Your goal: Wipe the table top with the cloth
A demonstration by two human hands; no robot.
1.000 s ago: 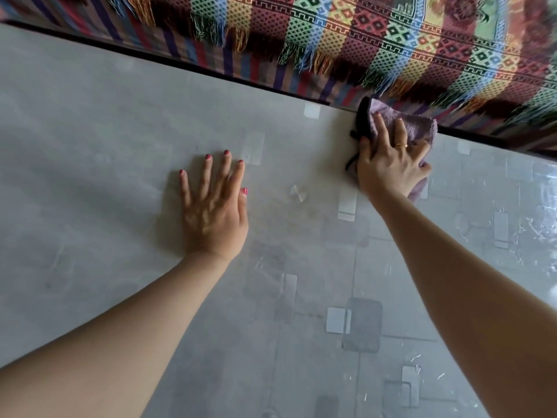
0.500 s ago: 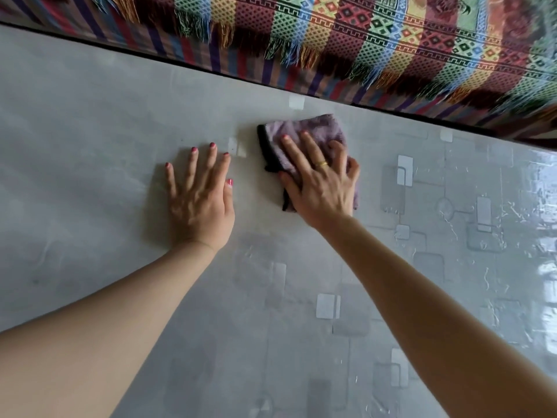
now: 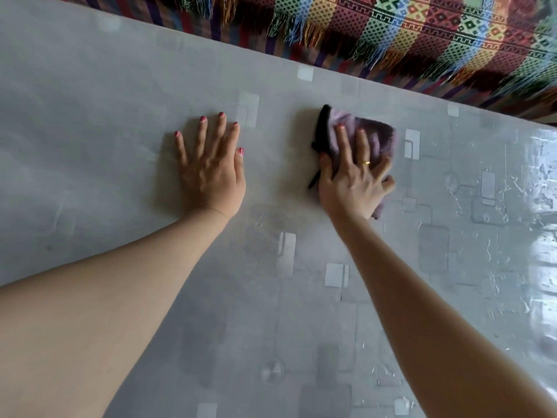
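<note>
A purple cloth [image 3: 376,137] with a black edge lies flat on the grey patterned table top [image 3: 90,164], a little short of the table's far edge. My right hand [image 3: 352,182] presses down on the cloth with its fingers spread and mostly straight, covering the cloth's near half. My left hand [image 3: 211,176] rests flat on the bare table, fingers spread, about a hand's width left of the cloth.
A colourful woven blanket [image 3: 422,34] with fringes hangs just beyond the table's far edge. The table surface is glossy with glare at the right [image 3: 527,191]. Both forearms reach in from the near side.
My right hand slid the cloth leftward from the far edge towards my left hand, then slightly back to the right. My left hand stayed pressed flat in place.
</note>
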